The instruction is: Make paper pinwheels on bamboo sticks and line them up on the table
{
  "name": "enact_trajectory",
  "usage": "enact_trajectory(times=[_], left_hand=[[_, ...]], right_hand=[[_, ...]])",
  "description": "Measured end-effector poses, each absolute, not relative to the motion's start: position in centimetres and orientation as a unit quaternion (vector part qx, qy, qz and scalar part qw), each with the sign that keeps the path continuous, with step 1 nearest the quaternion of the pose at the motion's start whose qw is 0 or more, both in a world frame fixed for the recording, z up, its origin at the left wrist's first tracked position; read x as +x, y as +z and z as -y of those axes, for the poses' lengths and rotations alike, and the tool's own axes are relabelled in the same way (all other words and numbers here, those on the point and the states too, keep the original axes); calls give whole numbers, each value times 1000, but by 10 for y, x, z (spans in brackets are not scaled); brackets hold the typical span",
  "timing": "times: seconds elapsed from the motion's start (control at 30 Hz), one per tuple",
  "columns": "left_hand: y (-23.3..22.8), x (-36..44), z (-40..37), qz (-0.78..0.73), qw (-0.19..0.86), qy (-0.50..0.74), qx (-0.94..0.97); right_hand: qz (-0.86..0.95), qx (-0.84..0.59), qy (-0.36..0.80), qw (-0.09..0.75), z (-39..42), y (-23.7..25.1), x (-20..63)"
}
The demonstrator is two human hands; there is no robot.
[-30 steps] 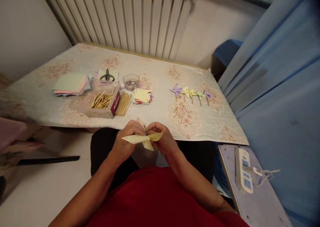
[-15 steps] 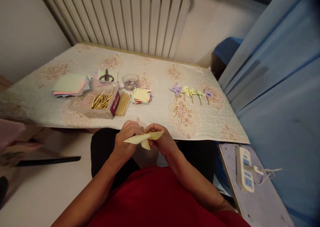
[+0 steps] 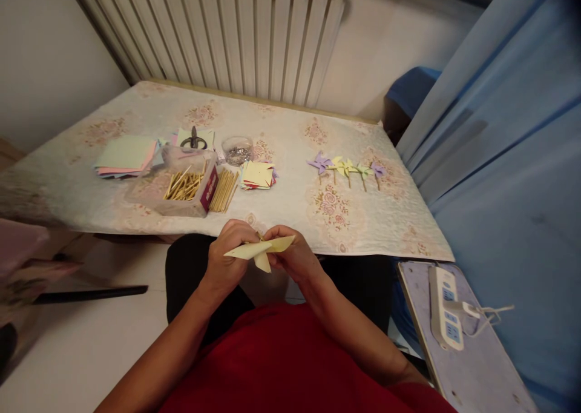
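Observation:
Between my hands, just off the table's front edge, is a pale yellow paper pinwheel (image 3: 261,252) with its blades spread. My left hand (image 3: 230,251) is closed on its left side, the fingers curled behind the paper. My right hand (image 3: 293,254) pinches it from the right, near the centre. A small bit of something golden shows at the fingertips above the paper; the fingers hide most of it. Past my hands lie a stack of small cut paper squares (image 3: 258,175) and a row of wooden sticks (image 3: 224,191).
A clear plastic box (image 3: 181,207) holds more sticks. Behind it are scissors (image 3: 193,139) and a clear bowl (image 3: 237,149) of small metal pieces. Coloured paper sheets (image 3: 122,154) lie left. Several finished pinwheels (image 3: 347,166) lie right. A power strip (image 3: 446,307) rests on a side stand.
The pinwheel has shifted very slightly left and tilted a little in my hands. Both hands keep their grip, and the things on the table have stayed put.

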State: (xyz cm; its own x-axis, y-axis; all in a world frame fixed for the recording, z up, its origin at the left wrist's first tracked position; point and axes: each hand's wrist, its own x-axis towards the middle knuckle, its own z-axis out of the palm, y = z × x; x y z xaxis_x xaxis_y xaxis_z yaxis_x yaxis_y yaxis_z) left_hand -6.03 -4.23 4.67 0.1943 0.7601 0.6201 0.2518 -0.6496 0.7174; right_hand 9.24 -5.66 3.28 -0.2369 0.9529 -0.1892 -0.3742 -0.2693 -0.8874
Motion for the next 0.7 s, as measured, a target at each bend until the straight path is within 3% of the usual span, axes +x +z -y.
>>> enact_trajectory(times=[0.7], left_hand=[[45,-62,43,-347,254,539,724]], right_hand=[[371,-390,696,476,58,32,92]])
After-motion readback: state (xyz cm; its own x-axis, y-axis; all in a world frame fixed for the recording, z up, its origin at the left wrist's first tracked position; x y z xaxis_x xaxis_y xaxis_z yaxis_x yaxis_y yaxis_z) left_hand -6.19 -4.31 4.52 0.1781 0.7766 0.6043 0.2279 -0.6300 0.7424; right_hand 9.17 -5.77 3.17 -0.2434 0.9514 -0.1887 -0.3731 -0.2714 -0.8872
